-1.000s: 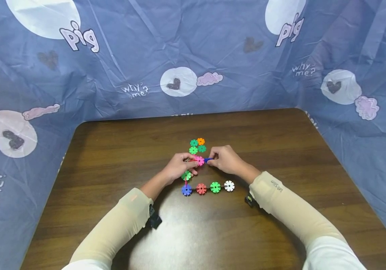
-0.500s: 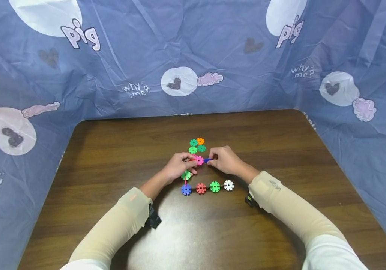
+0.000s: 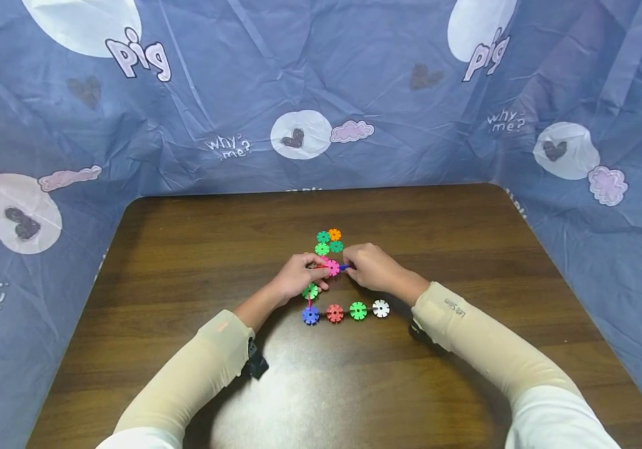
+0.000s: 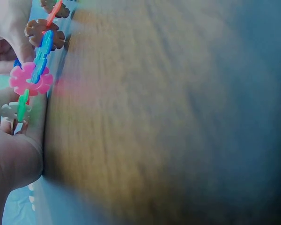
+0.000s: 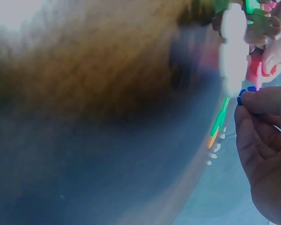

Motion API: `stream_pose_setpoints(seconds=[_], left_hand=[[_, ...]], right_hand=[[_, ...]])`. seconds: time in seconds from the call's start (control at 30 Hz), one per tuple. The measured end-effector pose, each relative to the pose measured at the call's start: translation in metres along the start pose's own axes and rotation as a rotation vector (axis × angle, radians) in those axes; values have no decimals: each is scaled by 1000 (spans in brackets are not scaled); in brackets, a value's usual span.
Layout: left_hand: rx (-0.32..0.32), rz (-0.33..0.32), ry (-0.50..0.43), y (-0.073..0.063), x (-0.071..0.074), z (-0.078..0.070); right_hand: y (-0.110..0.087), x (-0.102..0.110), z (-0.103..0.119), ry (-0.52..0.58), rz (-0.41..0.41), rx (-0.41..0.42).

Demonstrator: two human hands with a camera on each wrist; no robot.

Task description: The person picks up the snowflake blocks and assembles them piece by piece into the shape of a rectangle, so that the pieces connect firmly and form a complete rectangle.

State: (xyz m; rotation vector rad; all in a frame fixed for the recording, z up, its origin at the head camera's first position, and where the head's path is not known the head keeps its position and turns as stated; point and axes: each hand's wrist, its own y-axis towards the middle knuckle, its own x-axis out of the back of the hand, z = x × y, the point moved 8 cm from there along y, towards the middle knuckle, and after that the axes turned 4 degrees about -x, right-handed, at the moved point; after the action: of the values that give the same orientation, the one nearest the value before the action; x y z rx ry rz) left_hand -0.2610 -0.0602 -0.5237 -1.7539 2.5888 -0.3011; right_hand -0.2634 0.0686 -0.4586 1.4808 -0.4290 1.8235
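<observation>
My left hand (image 3: 298, 276) pinches a chain of interlocking plastic discs at a red disc (image 3: 319, 267), seen edge-on. Joined beside it is a pink disc (image 3: 332, 268), its notched face towards the head camera. From the right, my right hand (image 3: 375, 267) grips a blue disc (image 3: 345, 267) between thumb and forefinger, against the pink disc's edge. Fingers cover most of this blue piece; the right wrist view shows a little of the blue disc (image 5: 243, 96). Below the left hand, a green disc (image 3: 310, 291) links down to another blue disc (image 3: 311, 315).
From the lower blue disc, a row runs right through a red disc (image 3: 334, 313), a green disc (image 3: 358, 311) and a white disc (image 3: 380, 308). Beyond the hands lie several green discs (image 3: 322, 249) and an orange disc (image 3: 334, 234). A patterned blue cloth (image 3: 321, 81) surrounds the wooden table (image 3: 438, 386).
My right hand has turned slightly and its fingers have closed further over the blue disc, leaving less of it showing. The left hand keeps its hold.
</observation>
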Motion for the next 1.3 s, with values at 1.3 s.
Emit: stream_pose_setpoints(seconds=[1.3], left_hand=[[35,-15,-62,1,1,4]], right_hand=[[17,-4,11,-15,71,64]])
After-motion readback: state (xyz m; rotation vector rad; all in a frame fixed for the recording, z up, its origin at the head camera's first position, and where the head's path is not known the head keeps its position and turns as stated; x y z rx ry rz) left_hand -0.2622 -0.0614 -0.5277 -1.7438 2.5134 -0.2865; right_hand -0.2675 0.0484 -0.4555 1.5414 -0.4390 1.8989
